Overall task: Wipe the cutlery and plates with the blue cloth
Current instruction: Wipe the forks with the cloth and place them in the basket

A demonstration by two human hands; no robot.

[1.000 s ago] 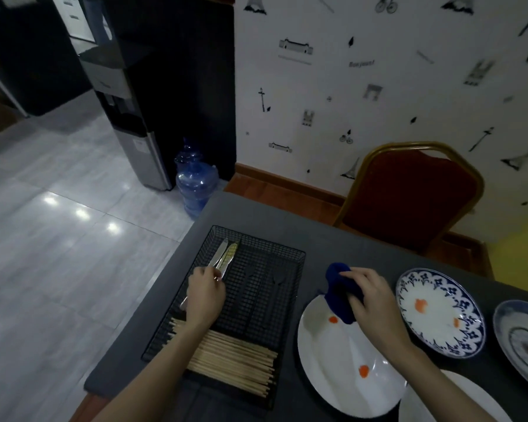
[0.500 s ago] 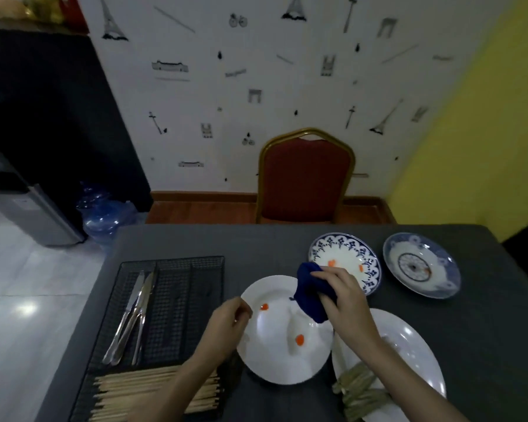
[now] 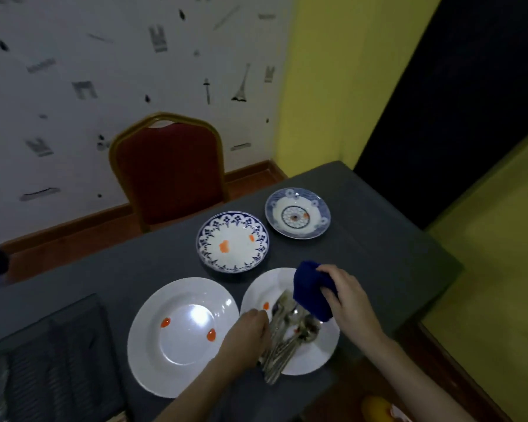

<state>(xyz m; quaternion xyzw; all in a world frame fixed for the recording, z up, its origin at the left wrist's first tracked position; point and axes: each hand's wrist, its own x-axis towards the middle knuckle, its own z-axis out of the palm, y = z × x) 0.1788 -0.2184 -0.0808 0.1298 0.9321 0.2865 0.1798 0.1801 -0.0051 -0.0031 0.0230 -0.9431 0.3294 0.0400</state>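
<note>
Blue cloth (image 3: 313, 292) bunched in right hand (image 3: 346, 296), ready; left hand (image 3: 250, 330) reaches for spoons (image 3: 290, 330), grip not discernible.

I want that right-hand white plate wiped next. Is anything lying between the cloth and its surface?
Yes. A pile of cutlery lies across the plate, under the blue cloth held by the right hand. The left hand is at the pile's near side.
</note>
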